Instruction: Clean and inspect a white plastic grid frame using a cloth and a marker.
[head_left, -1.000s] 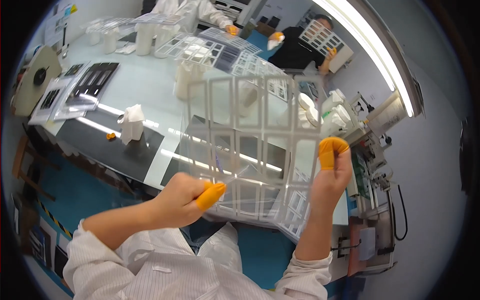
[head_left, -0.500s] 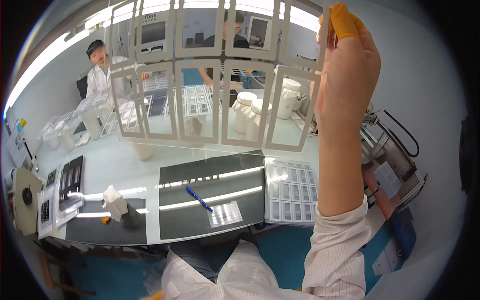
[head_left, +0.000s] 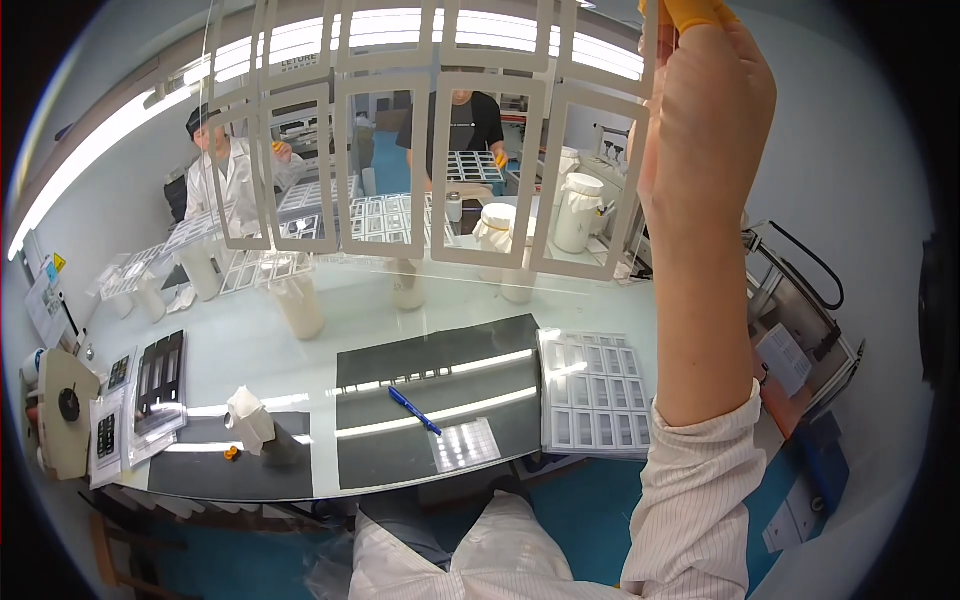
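Note:
My right hand [head_left: 710, 110] is raised at the upper right, with orange covers on its fingertips. It is closed on the right edge of a large clear sheet [head_left: 480, 256] printed with rows of pale grey rectangular frames. The sheet hangs upright above the table, and its top runs out of view. My left hand is out of the picture. Below the sheet, a blue pen [head_left: 414, 410] lies on a dark mat [head_left: 380, 455], beside a small clear sheet [head_left: 466, 445]. A stack of similar framed sheets [head_left: 598, 390] rests to the right of the mat.
A crumpled white tissue [head_left: 250, 420] and small orange finger covers [head_left: 232, 453] are at the left. White cloth-topped jars [head_left: 578, 215] stand farther back, some beneath framed sheets. Two people are across the table: one in a white coat [head_left: 235, 180], one in a black shirt [head_left: 485, 125].
The sheet and my right hand have risen slightly, while the view has shifted. An orange fingertip at the lower left has gone out of view. The person in black now holds a framed panel.

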